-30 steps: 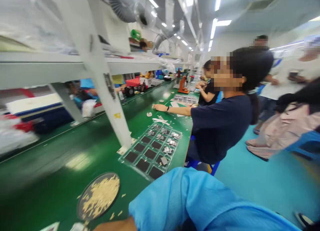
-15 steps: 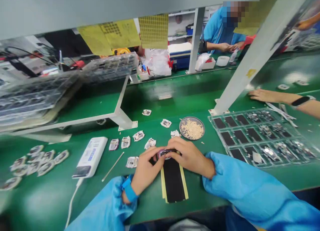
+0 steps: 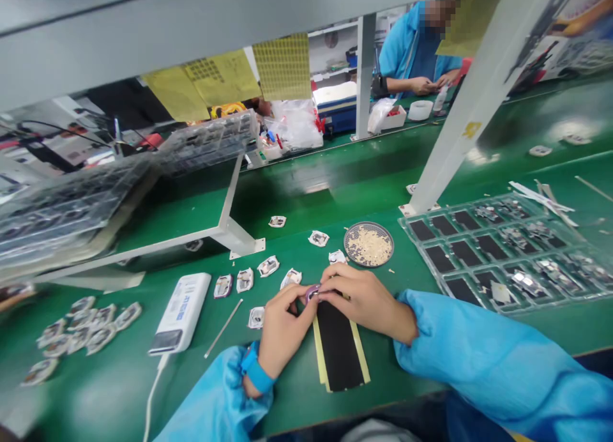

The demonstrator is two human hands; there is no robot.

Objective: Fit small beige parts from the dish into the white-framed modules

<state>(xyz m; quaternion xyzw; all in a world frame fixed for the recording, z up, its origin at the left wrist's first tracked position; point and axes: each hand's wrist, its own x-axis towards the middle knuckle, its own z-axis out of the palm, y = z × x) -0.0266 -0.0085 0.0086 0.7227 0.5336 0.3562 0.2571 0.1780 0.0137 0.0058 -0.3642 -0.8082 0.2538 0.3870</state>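
Both of my hands meet over the bench around a small purple-rimmed casing [image 3: 312, 293], mostly covered by my fingers. My left hand [image 3: 286, 324] is closed and grips its left side with thumb and fingers. Closed from the right, my right hand [image 3: 361, 296] pinches at the same piece. Below them lies a black strip [image 3: 341, 356] with yellow edges. Just left of my left hand rests a white casing [image 3: 256, 317]. Another casing [image 3: 290, 278] sits beyond that hand, and one more [image 3: 337, 257] is past my right fingertips.
A round dish of beige bits [image 3: 369, 244] stands ahead. To the right is a clear compartment tray [image 3: 416, 237] with metal parts. On the left are a white corded device [image 3: 191, 301], a thin stick [image 3: 223, 327] and a pile of casings [image 3: 100, 338]. A shelf post [image 3: 450, 122] rises at right.
My view has shifted slightly. Both hands stay together on the casing, which is turned a little and shows more of its purple rim. Another person's hand at the right has left the view.
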